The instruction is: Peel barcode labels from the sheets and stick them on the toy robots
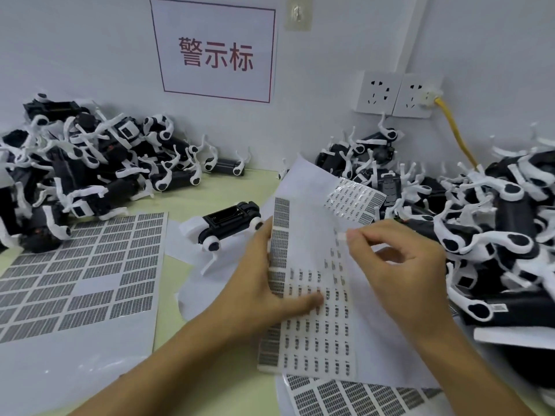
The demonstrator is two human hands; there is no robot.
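My left hand grips a label sheet by its left edge, thumb pressed on the printed labels. My right hand pinches a small white label between thumb and forefinger just above the sheet. One black-and-white toy robot lies on its back on the table just left of my left hand. A heap of toy robots fills the back left. Another heap of toy robots fills the right side.
A large barcode sheet lies flat at the left. Another barcode sheet lies under the held one at the bottom. White backing paper curls up behind. Wall sockets with a yellow cable are at the back right.
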